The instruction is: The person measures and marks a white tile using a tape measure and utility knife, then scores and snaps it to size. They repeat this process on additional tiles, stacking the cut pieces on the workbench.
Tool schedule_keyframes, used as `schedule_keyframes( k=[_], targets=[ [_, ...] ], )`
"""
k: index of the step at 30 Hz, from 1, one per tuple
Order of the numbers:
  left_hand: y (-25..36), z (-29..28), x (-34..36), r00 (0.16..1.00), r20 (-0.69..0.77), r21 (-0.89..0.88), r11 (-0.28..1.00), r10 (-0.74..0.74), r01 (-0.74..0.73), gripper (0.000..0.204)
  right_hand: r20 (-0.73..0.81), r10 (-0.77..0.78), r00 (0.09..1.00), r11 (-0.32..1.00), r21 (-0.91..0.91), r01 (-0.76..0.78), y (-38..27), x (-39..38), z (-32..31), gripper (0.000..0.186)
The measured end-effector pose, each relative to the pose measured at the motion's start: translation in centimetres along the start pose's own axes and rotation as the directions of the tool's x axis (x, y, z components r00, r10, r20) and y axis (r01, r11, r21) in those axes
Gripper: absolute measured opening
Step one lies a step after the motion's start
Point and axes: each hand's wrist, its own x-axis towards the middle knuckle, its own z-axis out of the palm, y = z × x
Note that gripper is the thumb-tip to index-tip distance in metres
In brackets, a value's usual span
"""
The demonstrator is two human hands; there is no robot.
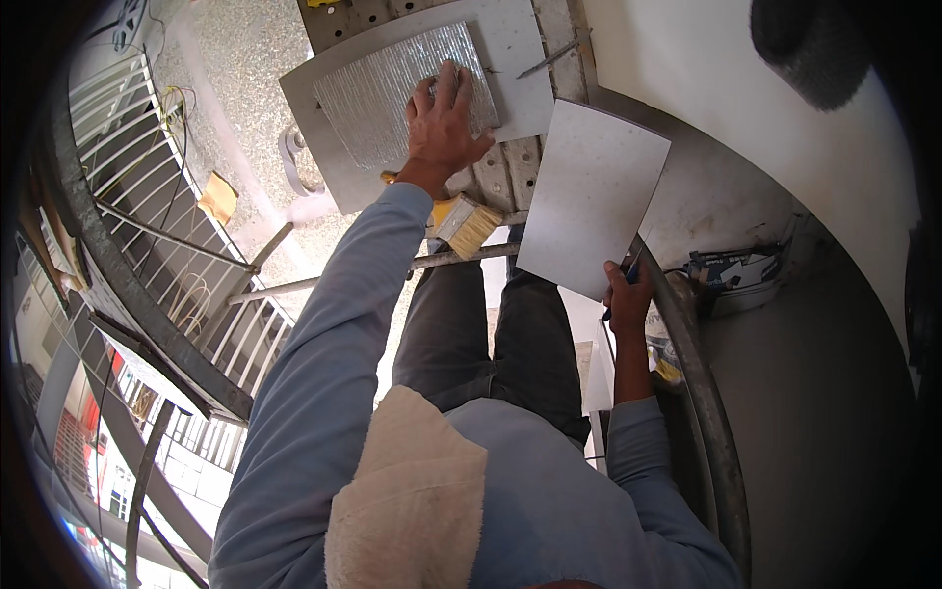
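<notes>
My left hand [446, 133] lies with fingers apart on a silvery ribbed sheet [363, 103]. Under that sheet is a larger smooth grey panel [520, 54] on a perforated metal platform [508, 182]. My right hand [628, 294] grips the lower right corner of a pale grey rectangular panel [594, 191], held tilted beside the platform. A small dark blue object [607, 314], its kind unclear, shows in the same hand. Close to my left wrist is a flat paintbrush [469, 228] with yellowish bristles.
A thin dark rod [554, 54] lies at the platform's far right. A curved metal rail [702, 393] runs along my right side, past a white bucket [741, 280]. White railings [123, 128] stand at left. A beige cloth [407, 491] hangs over my chest.
</notes>
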Motion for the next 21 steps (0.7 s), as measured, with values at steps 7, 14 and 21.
schedule_keyframes(
  k=[7,14,21],
  targets=[
    [0.1,-0.4,0.0,1.000,0.018,-0.008,1.000,-0.005,0.005,0.095,-0.002,0.004,1.000,1.000,-0.015,-0.004,-0.1,0.0,0.1,0.021],
    [1.7,-0.1,1.4,0.994,-0.057,-0.049,0.995,-0.092,0.089,0.094,0.038,-0.088,0.995,0.996,-0.031,0.089,-2.2,1.4,1.2,0.021],
    [0.4,-2.9,1.2,0.985,-0.093,-0.350,0.931,-0.148,0.107,0.079,0.131,-0.182,0.975,0.973,-0.120,0.198,-6.6,3.1,2.5,0.018]
  ],
)
